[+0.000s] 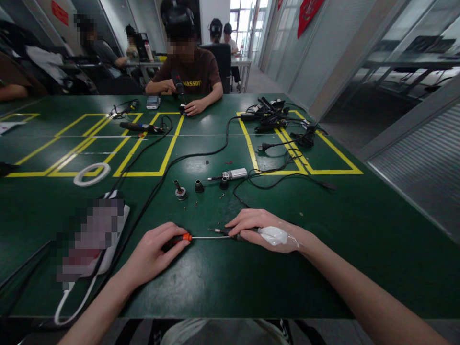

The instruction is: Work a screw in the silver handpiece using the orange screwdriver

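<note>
My left hand point(158, 250) is closed around the orange-and-black handle of a screwdriver point(212, 237). Its thin shaft points right, and the tip reaches the dark part under my right hand point(264, 230). The fingers of that hand are wrapped over a slim black tool handle point(224, 231) with a metal end pointing left; its rear is hidden. A white patch point(273, 235) sits on the back of the right hand. Just beyond lie a silver cylinder with a thin rod point(233, 174), two black cone-shaped collars point(199, 186), a round metal piece with a stem point(180, 192) and several tiny screws.
A phone-like device point(91, 235), blurred, lies at left with a white cable. Behind it is a white tape roll point(92, 174). Black cables point(187, 155) cross the green table point(323, 230); a cable pile point(269, 115) lies back right. Opposite, a person point(190, 72) holds a tool.
</note>
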A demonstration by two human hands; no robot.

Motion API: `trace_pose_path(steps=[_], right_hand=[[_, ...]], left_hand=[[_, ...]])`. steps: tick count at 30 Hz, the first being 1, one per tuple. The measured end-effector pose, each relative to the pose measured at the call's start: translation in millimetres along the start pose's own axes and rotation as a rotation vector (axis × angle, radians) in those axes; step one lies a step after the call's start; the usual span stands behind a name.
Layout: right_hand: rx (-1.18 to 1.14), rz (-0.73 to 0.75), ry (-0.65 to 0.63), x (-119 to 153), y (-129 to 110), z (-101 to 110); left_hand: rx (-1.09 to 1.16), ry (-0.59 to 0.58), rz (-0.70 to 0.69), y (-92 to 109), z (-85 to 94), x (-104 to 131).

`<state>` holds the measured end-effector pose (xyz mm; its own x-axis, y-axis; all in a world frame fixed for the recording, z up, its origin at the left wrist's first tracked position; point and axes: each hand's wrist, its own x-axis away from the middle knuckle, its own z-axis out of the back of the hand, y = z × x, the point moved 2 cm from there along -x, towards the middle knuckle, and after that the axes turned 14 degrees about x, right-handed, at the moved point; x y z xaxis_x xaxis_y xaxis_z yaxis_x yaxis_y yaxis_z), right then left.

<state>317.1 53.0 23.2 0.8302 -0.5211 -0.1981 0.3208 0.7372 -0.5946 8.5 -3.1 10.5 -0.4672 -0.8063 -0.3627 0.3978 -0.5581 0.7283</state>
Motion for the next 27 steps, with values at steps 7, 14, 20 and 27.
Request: trace_pose_path(steps=[7, 14, 20, 27], right_hand=[[-0.002, -0.001, -0.002, 1.0, 1.0, -1.5], [0.010, 0.001, 0.004, 0.8, 1.0, -1.0], [0.004, -0.002, -0.001, 0.4, 1.2, -1.5], [0.006, -0.005, 0.003, 0.0, -0.5, 0.0]], left_hand=[[0.010, 0.031, -0.009, 2.6, -1.3, 0.0], [0.010, 0.039, -0.040, 0.3, -0.9, -1.5], [-0.033, 0.015, -0.041, -3.9, 0.6, 0.1], [-0.035, -0.001, -0.028, -1.9, 1.6, -1.1]])
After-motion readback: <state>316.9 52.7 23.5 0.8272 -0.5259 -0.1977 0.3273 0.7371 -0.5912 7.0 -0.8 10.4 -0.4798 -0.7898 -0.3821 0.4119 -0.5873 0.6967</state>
